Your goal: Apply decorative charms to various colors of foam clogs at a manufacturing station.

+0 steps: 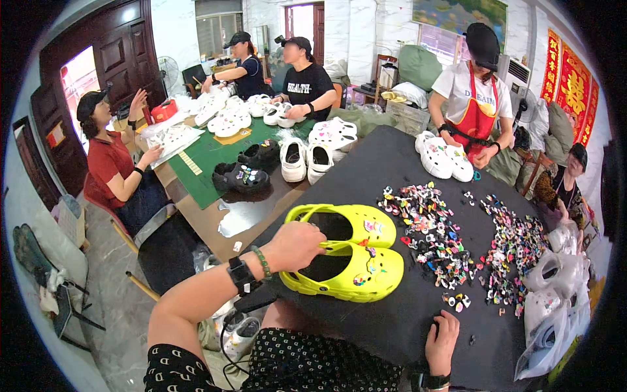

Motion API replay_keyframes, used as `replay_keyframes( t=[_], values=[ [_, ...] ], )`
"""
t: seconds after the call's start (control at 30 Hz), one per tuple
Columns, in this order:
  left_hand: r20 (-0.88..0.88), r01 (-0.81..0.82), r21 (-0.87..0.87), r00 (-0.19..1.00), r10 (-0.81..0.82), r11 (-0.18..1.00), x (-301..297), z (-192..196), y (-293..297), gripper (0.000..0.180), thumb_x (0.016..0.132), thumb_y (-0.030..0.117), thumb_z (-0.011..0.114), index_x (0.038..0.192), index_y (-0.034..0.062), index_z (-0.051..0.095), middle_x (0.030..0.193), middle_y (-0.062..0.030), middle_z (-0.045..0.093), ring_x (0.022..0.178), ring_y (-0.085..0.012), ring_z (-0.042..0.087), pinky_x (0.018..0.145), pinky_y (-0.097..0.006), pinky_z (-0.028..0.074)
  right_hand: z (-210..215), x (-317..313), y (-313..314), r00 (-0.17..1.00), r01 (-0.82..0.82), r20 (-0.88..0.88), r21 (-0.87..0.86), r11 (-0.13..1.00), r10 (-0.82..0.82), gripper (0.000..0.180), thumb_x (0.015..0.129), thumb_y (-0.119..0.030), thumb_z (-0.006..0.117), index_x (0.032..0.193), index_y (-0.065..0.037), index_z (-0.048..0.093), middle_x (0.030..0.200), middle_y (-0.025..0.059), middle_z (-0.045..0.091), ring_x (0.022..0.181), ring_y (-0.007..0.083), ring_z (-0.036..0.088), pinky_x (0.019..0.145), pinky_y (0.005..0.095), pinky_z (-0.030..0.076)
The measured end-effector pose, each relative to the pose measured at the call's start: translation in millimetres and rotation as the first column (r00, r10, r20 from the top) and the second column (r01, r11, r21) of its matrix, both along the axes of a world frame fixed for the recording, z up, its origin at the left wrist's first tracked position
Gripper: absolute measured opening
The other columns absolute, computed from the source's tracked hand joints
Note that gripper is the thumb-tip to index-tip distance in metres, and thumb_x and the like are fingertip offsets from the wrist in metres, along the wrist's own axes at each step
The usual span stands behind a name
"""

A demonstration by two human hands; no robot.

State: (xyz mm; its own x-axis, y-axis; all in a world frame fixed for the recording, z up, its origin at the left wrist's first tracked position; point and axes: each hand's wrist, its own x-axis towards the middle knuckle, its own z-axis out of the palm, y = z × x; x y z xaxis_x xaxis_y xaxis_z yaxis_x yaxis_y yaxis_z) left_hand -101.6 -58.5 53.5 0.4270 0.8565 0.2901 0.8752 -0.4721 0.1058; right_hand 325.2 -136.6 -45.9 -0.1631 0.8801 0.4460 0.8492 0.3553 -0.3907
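Observation:
A pair of bright yellow-green clogs (369,271) sits side by side on the black tabletop (366,333), toes to the right, with colourful shoe charms on the uppers. My left hand (295,247) reaches over the pair and is closed on the inner sides where the two clogs meet; its fingertips are partly hidden. At the table's near edge, my right hand (443,341) lies palm down with its fingers extended, holding nothing. Beyond it spread loose piles of small multicoloured shoe charms (434,235), with a second charm pile (513,248) farther right.
Black clogs (241,178) and white clogs (305,162) stand beyond, near a green cutting mat (196,173). Across the table a co-worker in a red apron (473,104) handles white clogs (444,157). Bagged shoes (555,294) line the right edge; several other people sit around.

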Motion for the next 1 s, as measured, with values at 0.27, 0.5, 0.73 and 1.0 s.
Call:
replay_keyframes(
  t=[0.27, 0.5, 0.73, 1.0],
  values=[
    [0.168, -0.399, 0.149, 0.912, 0.374, 0.905, -82.6, 16.5, 67.0, 0.02, 0.083, 0.027, 0.066, 0.081, 0.0066, 0.069, 0.082, -0.0157, 0.067, 0.081, -0.0361, 0.065, 0.071, -0.047, 0.051, 13.6, -0.5, -1.4, 0.996, 0.019, 0.087, -0.013, 1.0, -0.018, 0.018, 0.091, -0.005, 0.058, 0.108, 0.0, 0.059, 0.121, 0.0193, 0.057, 0.113, 0.0391, 0.052, 0.098, 0.0488, 0.042],
    [0.239, -0.743, 0.198, 0.669, 0.704, 0.639, -170.6, 17.0, 206.5, 0.023, 0.081, 0.027, 0.07, 0.08, 0.0047, 0.07, 0.087, -0.018, 0.069, 0.085, -0.0369, 0.067, 0.075, -0.046, 0.053, 25.0, -10.0, 1.7, 0.995, 0.052, 0.087, -0.035, 0.998, -0.048, 0.018, 0.088, -0.001, 0.059, 0.106, 0.002, 0.059, 0.118, 0.0208, 0.057, 0.109, 0.0404, 0.053, 0.096, 0.0483, 0.043],
    [0.524, -0.715, 0.194, 0.654, 0.545, 0.672, -208.8, -45.5, 281.5, 0.058, 0.078, 0.028, 0.076, 0.128, 0.0066, 0.057, 0.123, -0.0245, 0.057, 0.118, -0.0382, 0.053, 0.1, -0.043, 0.043, 28.4, -13.4, 5.5, 0.995, 0.07, 0.083, -0.092, 0.993, -0.062, 0.02, 0.088, 0.001, 0.058, 0.108, 0.001, 0.059, 0.12, 0.0202, 0.057, 0.11, 0.0408, 0.052, 0.095, 0.0493, 0.043],
    [0.436, -0.542, 0.036, 0.764, 0.475, 0.839, -186.7, -90.3, 219.3, 0.074, 0.08, 0.023, 0.072, 0.144, 0.0041, 0.038, 0.135, -0.0255, 0.051, 0.125, -0.0394, 0.048, 0.107, -0.043, 0.038, 28.3, -10.0, -0.8, 0.992, 0.06, 0.119, -0.064, 0.996, -0.052, 0.018, 0.087, 0.001, 0.058, 0.105, 0.001, 0.059, 0.118, 0.0196, 0.057, 0.109, 0.0406, 0.052, 0.094, 0.0489, 0.043]
  ],
)
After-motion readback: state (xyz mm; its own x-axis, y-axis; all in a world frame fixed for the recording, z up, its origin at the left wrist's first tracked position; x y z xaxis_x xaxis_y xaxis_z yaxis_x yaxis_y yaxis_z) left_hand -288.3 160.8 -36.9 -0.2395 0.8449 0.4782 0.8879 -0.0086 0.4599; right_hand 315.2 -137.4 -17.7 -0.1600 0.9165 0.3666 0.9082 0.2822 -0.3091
